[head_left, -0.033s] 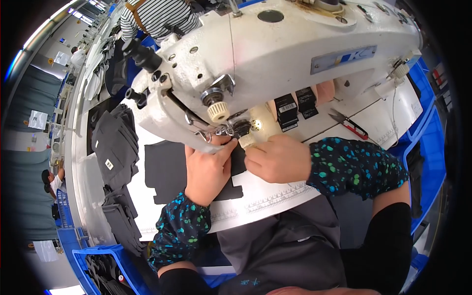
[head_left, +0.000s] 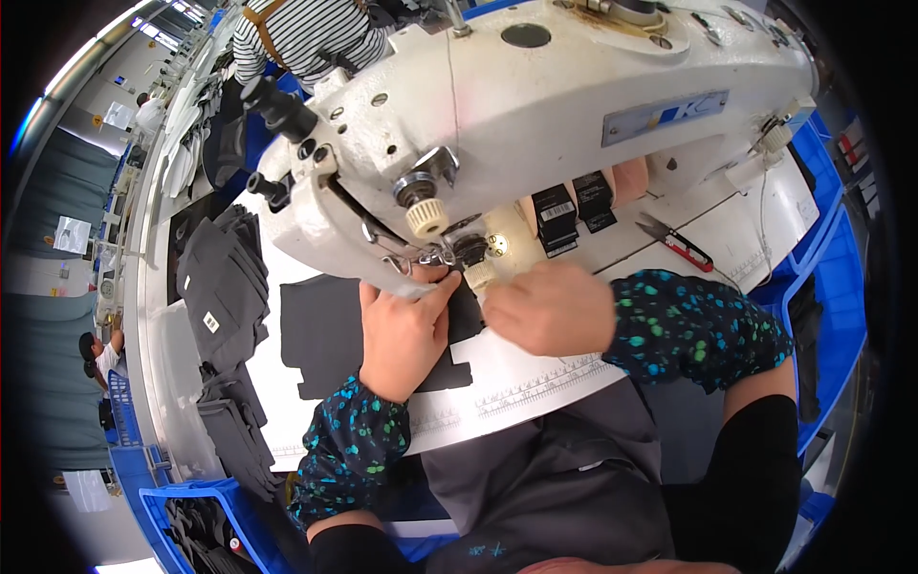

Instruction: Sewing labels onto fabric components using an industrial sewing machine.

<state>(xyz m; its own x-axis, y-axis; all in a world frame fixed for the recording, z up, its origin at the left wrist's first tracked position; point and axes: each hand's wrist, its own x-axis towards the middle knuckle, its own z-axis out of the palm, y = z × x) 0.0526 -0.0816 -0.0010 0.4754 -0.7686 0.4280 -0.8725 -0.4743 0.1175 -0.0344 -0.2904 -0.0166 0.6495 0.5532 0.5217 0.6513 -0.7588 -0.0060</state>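
A dark grey cut cloth piece [head_left: 320,325] lies flat on the white machine bed, its far edge under the head of the white sewing machine [head_left: 535,105]. My left hand [head_left: 404,335] rests on this cloth with fingers stretched out. Its fingertips reach the presser foot area, partly hidden by the machine head. Just right of the cloth, my right hand [head_left: 550,308] has its fingers curled in, close to a small cream ridged knob [head_left: 480,275]. Motion blurs that hand a little, and whatever its fingertips may hold is hidden.
Stacked dark grey cloth pieces [head_left: 225,297] lie on the left. Black labels [head_left: 555,220] and red-and-black-handled scissors [head_left: 674,241] are on the right of the bed. A ruler strip [head_left: 540,385] runs along the near edge. A blue bin [head_left: 196,493] stands lower left; a person [head_left: 306,38] in stripes is beyond.
My right hand has shifted slightly to the right, away from the cream knob. My left hand and the cloth look the same.
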